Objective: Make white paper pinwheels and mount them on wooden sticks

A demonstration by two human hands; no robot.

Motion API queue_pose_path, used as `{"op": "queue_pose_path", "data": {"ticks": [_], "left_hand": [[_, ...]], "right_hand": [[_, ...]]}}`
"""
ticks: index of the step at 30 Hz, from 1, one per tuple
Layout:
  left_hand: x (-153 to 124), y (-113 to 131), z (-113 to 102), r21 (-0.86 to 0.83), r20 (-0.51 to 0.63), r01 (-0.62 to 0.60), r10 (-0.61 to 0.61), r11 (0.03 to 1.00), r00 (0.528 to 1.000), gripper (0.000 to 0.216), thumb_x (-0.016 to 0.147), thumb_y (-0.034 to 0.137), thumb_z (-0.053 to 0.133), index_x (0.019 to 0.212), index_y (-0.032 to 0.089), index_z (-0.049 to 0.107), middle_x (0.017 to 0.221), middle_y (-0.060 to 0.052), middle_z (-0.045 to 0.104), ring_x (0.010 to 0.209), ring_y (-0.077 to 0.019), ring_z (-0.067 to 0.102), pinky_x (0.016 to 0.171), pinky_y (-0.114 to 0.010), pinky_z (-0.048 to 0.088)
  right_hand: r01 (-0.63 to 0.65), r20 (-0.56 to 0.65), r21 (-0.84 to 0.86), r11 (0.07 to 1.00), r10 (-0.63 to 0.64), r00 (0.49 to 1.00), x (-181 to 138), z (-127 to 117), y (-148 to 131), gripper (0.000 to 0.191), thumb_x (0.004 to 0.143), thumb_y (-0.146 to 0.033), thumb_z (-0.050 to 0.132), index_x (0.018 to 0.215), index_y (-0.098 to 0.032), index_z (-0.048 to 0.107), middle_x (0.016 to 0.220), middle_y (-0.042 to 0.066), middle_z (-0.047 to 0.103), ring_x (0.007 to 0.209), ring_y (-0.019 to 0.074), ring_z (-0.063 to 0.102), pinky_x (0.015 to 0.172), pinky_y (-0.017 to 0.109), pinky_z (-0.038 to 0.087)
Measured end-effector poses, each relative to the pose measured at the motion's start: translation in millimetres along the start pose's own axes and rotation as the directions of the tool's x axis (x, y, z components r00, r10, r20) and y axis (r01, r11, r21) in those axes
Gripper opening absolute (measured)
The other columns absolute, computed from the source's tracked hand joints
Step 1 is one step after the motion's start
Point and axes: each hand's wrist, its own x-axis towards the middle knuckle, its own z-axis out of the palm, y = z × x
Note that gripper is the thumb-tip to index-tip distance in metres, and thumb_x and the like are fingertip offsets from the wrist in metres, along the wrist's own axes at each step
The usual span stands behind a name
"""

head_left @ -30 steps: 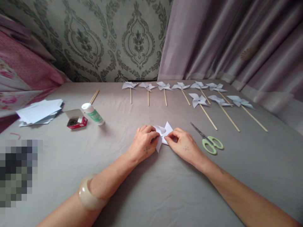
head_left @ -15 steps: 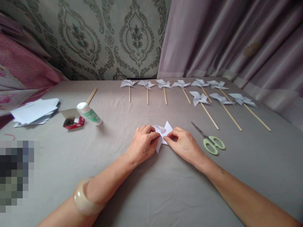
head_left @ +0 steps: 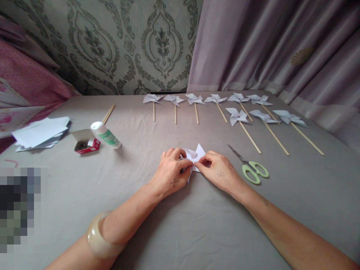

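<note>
Between my hands is a white paper pinwheel (head_left: 199, 152) without a visible stick, its blades folded in toward the middle. My left hand (head_left: 172, 169) is closed on its left side, with thumb and index finger pressing near the centre. My right hand (head_left: 217, 168) pinches the paper from the right, its fingertips almost touching the left ones. The fingers hide the pinwheel's centre and part of its lower blades. Just right of my right hand lies a pair of scissors (head_left: 250, 165) with green handles, blades pointing away to the left.
Several finished pinwheels (head_left: 238, 117) on wooden sticks lie in rows at the back right. On the left are a glue stick (head_left: 108, 137), an open red box (head_left: 87, 146) of small metal pieces, a stack of paper (head_left: 42, 131) and some wooden sticks (head_left: 108, 114). A grey cloth (head_left: 180, 232) covers the surface.
My left thumb and index finger have shifted slightly right, further over the pinwheel's centre, covering more of its lower blade. My right hand stays almost in place.
</note>
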Motion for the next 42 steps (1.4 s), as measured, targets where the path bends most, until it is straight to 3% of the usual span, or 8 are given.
{"op": "queue_pose_path", "data": {"ticks": [9, 16, 21, 26, 33, 42], "left_hand": [[-0.5, 4.9, -5.3, 0.020, 0.040, -0.037, 0.036, 0.999, 0.999, 0.029, 0.078, 0.016, 0.058, 0.097, 0.029, 0.075, 0.106, -0.008, 0.059, 0.099, -0.0245, 0.049, 0.082, -0.039, 0.039], [-1.6, 10.0, -6.7, 0.120, 0.067, -0.068, 0.061, 0.990, 0.996, 0.025, 0.080, 0.017, 0.055, 0.092, 0.025, 0.075, 0.094, -0.008, 0.059, 0.090, -0.0237, 0.047, 0.077, -0.039, 0.037], [-2.8, 13.4, -7.2, 0.159, 0.070, -0.079, 0.068, 0.984, 0.995, 0.025, 0.079, 0.016, 0.055, 0.090, 0.024, 0.075, 0.089, -0.008, 0.058, 0.086, -0.0228, 0.046, 0.077, -0.039, 0.036], [-3.7, 16.2, -7.5, 0.158, 0.059, -0.089, 0.081, 0.983, 0.995, 0.024, 0.079, 0.016, 0.055, 0.091, 0.024, 0.074, 0.089, -0.008, 0.058, 0.087, -0.0230, 0.046, 0.078, -0.040, 0.035], [-4.6, 16.8, -5.2, 0.180, 0.019, -0.123, 0.121, 0.976, 0.992, 0.015, 0.079, 0.017, 0.057, 0.080, 0.021, 0.071, 0.087, -0.007, 0.058, 0.086, -0.0215, 0.046, 0.077, -0.038, 0.035], [-5.3, 17.1, -2.1, 0.206, -0.035, -0.141, 0.151, 0.968, 0.988, 0.014, 0.082, 0.018, 0.058, 0.076, 0.020, 0.070, 0.082, -0.005, 0.058, 0.084, -0.0203, 0.046, 0.076, -0.037, 0.035]], "right_hand": [[0.021, -0.018, -0.037, 0.999, -0.022, 1.000, 0.8, 2.0, 1.9, 0.014, 0.079, -0.026, 0.063, 0.067, -0.020, 0.069, 0.072, 0.002, 0.067, 0.063, 0.0149, 0.061, 0.059, 0.027, 0.043], [0.058, -0.049, -0.054, 0.997, -0.060, 0.997, -1.0, 3.9, 2.5, 0.011, 0.079, -0.023, 0.064, 0.068, -0.020, 0.067, 0.073, 0.002, 0.066, 0.066, 0.0158, 0.061, 0.062, 0.028, 0.043], [0.077, -0.062, 0.043, 0.996, -0.074, 0.995, -2.6, 1.7, 5.0, 0.011, 0.081, -0.026, 0.064, 0.072, -0.019, 0.067, 0.076, 0.002, 0.065, 0.069, 0.0153, 0.061, 0.064, 0.027, 0.044], [0.145, -0.071, 0.130, 0.981, -0.137, 0.988, -5.9, -2.4, 8.4, 0.014, 0.087, -0.022, 0.056, 0.084, -0.020, 0.070, 0.082, 0.002, 0.064, 0.072, 0.0138, 0.061, 0.066, 0.025, 0.046], [0.232, -0.051, 0.075, 0.970, -0.229, 0.972, -9.6, -0.9, 8.4, 0.024, 0.083, -0.010, 0.053, 0.093, -0.020, 0.072, 0.086, 0.004, 0.065, 0.083, 0.0160, 0.061, 0.071, 0.026, 0.047], [0.249, -0.030, 0.038, 0.968, -0.248, 0.968, -9.9, 1.1, 8.8, 0.025, 0.084, -0.012, 0.054, 0.097, -0.020, 0.073, 0.086, 0.004, 0.064, 0.084, 0.0165, 0.060, 0.074, 0.028, 0.048]]}}
